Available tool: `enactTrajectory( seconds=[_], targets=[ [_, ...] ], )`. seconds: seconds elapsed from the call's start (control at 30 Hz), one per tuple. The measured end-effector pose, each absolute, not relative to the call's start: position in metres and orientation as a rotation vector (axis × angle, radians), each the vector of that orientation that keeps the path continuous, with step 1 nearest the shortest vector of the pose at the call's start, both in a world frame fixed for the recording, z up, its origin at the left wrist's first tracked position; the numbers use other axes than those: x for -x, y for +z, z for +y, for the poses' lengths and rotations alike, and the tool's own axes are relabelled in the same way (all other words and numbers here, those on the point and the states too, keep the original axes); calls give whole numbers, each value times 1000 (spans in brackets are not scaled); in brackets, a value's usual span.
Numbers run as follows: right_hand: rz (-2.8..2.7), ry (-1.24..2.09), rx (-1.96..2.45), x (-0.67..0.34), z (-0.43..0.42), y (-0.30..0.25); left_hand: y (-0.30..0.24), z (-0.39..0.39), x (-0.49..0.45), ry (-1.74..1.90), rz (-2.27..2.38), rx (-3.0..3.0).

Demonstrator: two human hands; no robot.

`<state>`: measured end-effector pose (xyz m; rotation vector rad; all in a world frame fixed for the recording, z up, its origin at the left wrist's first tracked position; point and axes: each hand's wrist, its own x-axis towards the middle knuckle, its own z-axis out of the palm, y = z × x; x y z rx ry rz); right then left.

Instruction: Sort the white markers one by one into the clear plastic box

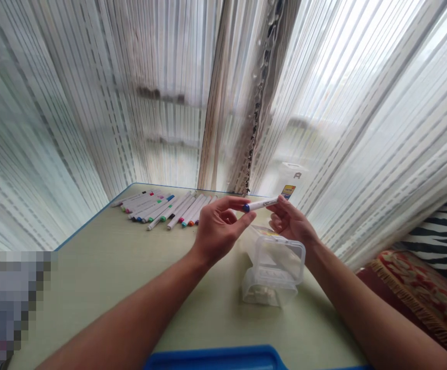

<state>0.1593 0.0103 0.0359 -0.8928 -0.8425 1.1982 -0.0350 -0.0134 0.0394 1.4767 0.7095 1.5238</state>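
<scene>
Both my hands hold one white marker [262, 204] above the pale green table [123, 277]. My left hand [219, 228] pinches its blue cap end between thumb and fingers. My right hand [290, 222] grips the barrel at the other end. Just below my hands lies a clear plastic case [275, 270], open, on the table. A row of several white markers with coloured caps [165, 208] lies side by side at the far edge, left of my hands.
Striped sheer curtains [342, 128] hang behind the table. A blue tray edge [215, 358] shows at the near edge. A zebra-print cushion [445, 236] and a red patterned fabric [412, 288] sit at the right. A blurred patch covers the lower left.
</scene>
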Motion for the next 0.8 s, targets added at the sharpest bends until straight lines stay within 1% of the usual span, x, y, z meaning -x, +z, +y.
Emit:
enactTrajectory(
  seconds=[0.8],
  targets=[
    [-850,1237,900,-160,10,37,37,-12,36,1519,680,-1529]
  ],
)
